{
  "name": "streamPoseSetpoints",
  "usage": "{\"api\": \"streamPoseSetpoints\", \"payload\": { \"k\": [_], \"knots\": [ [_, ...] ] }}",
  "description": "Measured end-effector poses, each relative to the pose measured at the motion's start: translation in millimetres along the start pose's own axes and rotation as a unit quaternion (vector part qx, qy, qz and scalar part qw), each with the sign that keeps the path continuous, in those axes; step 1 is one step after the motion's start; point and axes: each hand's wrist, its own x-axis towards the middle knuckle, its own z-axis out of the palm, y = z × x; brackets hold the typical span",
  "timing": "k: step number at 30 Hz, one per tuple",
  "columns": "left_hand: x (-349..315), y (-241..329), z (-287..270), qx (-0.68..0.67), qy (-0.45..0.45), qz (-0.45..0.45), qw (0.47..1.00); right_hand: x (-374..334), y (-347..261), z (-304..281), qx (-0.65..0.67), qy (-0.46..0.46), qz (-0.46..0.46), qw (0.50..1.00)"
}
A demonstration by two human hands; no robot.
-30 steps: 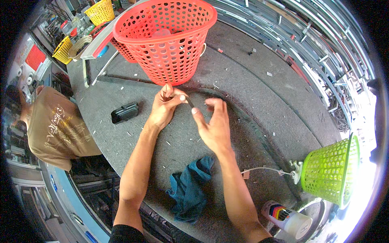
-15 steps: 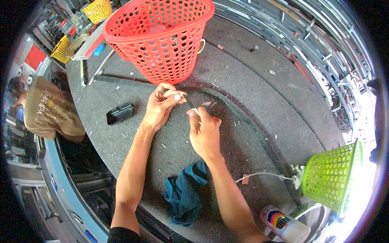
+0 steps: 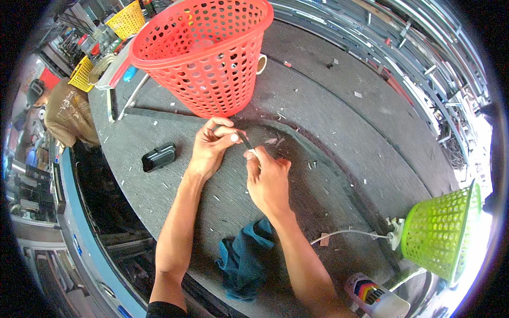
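Both hands meet over the grey carpeted table, just in front of a red perforated basket [image 3: 212, 79]. Between them runs a short, thin dark strip [image 3: 245, 141] with a pale bit at its lower end; its exact kind is too small to tell. My left hand [image 3: 208, 150] pinches the strip's upper end between thumb and fingers. The pale end is closed in the fingers of my right hand [image 3: 269, 179]. To the left lies a black open-topped plastic piece [image 3: 159, 157], touched by neither hand. A crumpled teal cloth [image 3: 246, 259] rests between my forearms.
A green perforated basket [image 3: 440, 233] and a white bottle [image 3: 376, 297] are at the right. Small scraps litter the table. Yellow baskets [image 3: 126, 20] stand far left, long metal profiles [image 3: 403, 37] far right. A person in a brown shirt [image 3: 71, 114] is beyond the table's left edge.
My view has shifted slightly. Both hands keep their grip on the dark strip, and the pale bit at my left fingertips no longer shows. The person at the left has moved farther away.
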Motion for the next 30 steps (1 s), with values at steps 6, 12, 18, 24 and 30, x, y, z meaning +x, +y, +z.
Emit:
{"api": "streamPoseSetpoints", "payload": {
  "k": [6,12,18,24,30],
  "knots": [
    [-0.9,2.9,1.8,0.016,-0.016,-0.014,1.0,-3.5,-5.4,1.0,-0.011,-0.026,-0.003,1.0],
    [-1.0,5.4,-0.1,0.034,-0.031,-0.044,0.998,-6.0,-5.6,-0.6,0.039,-0.008,-0.003,0.999],
    [-1.5,3.8,0.9,-0.033,-0.015,-0.019,0.999,-3.4,-7.4,-0.8,0.034,-0.004,-0.032,0.999],
    [-0.3,5.5,3.9,0.05,-0.001,-0.049,0.998,-5.1,-6.8,-3.6,0.027,-0.027,0.003,0.999],
    [-0.6,4.6,1.6,0.031,-0.028,-0.04,0.998,-3.4,-3.7,-1.7,0.038,-0.003,-0.035,0.999]
  ]
}}
